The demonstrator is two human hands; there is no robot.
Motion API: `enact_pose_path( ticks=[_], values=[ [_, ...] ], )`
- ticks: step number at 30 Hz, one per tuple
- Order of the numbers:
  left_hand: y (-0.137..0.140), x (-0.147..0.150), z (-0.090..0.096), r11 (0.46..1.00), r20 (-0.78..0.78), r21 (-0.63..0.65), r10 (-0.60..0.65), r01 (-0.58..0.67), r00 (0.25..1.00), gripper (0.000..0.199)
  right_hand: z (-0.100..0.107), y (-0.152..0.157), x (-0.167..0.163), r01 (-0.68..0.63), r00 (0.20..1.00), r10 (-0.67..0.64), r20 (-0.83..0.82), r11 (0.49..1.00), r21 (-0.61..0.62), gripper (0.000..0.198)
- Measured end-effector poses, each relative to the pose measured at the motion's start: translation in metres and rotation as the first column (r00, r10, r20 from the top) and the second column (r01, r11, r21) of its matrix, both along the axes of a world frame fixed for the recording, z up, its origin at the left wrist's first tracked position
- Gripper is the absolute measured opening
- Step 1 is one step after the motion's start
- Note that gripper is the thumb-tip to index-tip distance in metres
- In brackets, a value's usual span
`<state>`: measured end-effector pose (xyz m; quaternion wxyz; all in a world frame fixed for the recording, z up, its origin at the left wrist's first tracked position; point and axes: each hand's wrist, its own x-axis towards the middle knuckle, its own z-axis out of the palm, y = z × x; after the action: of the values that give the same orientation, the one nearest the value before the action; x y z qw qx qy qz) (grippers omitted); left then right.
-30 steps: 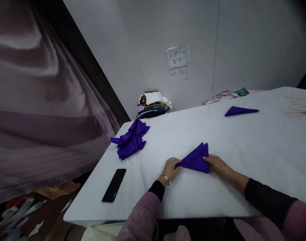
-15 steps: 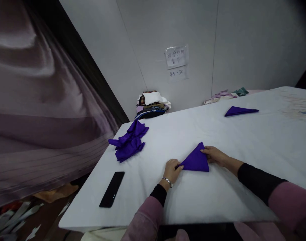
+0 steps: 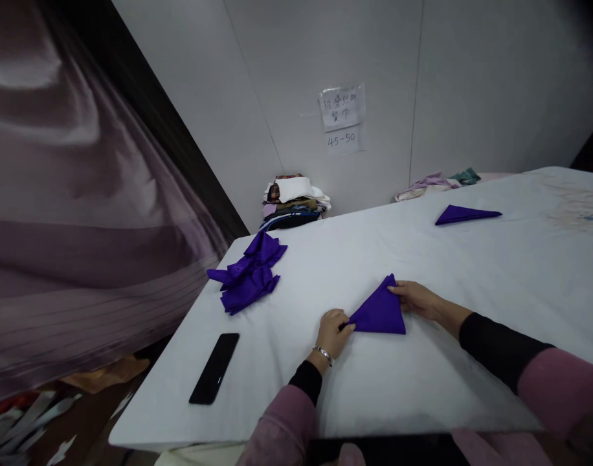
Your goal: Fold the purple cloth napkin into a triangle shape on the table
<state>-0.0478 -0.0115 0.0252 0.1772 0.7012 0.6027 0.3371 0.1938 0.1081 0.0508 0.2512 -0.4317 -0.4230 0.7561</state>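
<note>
A purple cloth napkin [image 3: 380, 312], folded into a triangle, lies on the white-covered table between my two hands. My left hand [image 3: 333, 329], with a silver bracelet at the wrist, pinches its pointed left corner. At the napkin's upper right edge, the fingers and thumb of my right hand [image 3: 413, 298] grip the fabric. Another folded purple napkin [image 3: 464, 214] rests farther back on the right. Toward the left edge sits a crumpled heap of purple napkins [image 3: 252, 275].
A black phone [image 3: 214, 368] lies near the front left of the table [image 3: 287, 285]. Behind the far edge are a stack of folded cloths [image 3: 294, 202] and more fabric [image 3: 430, 185]. A pinkish curtain [image 3: 97, 194] hangs at left; a paper sign [image 3: 342, 109] is on the wall.
Almost nothing differs. Both hands keep their hold on the folded napkin in the same place, and the view has shifted very slightly.
</note>
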Motion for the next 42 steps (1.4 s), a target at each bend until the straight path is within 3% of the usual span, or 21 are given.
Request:
enact_pose_path(
  ticks=[7, 14, 19, 27, 30, 42],
  values=[
    [-0.001, 0.003, 0.002, 0.999, 0.06, 0.035, 0.019, -0.021, 0.998, 0.024, -0.004, 0.002, -0.003, 0.007, 1.0, -0.007, 0.02, 0.999, 0.042, 0.013],
    [-0.001, 0.009, 0.005, 0.996, 0.022, 0.04, 0.078, -0.079, 0.997, 0.038, -0.003, 0.01, -0.003, -0.005, 0.992, -0.005, 0.128, 0.997, 0.081, 0.014],
    [0.0, 0.012, 0.001, 0.98, 0.029, 0.05, 0.189, -0.191, 0.981, 0.033, -0.001, 0.02, -0.004, -0.027, 0.975, -0.01, 0.224, 0.986, 0.162, 0.017],
    [0.0, 0.014, 0.003, 0.969, -0.012, 0.046, 0.243, -0.242, 0.97, 0.034, -0.012, 0.032, -0.009, 0.005, 0.947, -0.114, 0.3, 0.94, 0.34, 0.005],
    [-0.001, 0.014, 0.003, 0.964, -0.019, 0.05, 0.261, -0.26, 0.965, 0.033, -0.019, 0.036, -0.011, 0.04, 0.939, -0.17, 0.301, 0.919, 0.392, 0.01],
    [-0.004, 0.013, 0.002, 0.949, -0.03, 0.111, 0.301, -0.296, 0.953, 0.031, -0.028, 0.043, -0.01, -0.013, 0.896, -0.194, 0.4, 0.888, 0.46, 0.015]
  ],
)
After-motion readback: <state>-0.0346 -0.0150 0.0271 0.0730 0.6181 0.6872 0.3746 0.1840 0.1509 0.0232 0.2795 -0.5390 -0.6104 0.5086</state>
